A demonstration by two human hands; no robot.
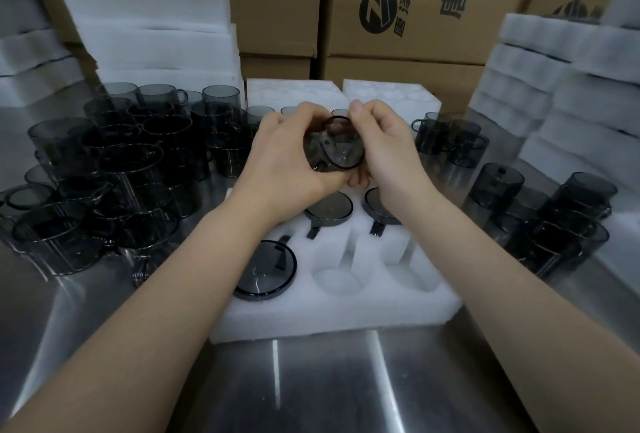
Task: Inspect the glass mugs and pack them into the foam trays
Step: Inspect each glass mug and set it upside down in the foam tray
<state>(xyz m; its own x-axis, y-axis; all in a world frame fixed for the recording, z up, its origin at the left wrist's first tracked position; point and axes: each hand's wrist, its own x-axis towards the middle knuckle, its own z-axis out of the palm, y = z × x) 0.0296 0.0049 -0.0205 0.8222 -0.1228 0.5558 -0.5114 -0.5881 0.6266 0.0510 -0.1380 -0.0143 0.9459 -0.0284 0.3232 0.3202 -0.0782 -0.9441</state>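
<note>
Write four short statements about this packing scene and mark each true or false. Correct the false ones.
1. The left hand and the right hand together hold one dark glass mug. True.
2. Every pocket of the foam tray is filled. False: three packed mugs show in it, and two front pockets are empty.
3. Loose mugs stand on both sides of the tray. True.
4. Wooden crates stand behind the tray. False: they are cardboard boxes.
</note>
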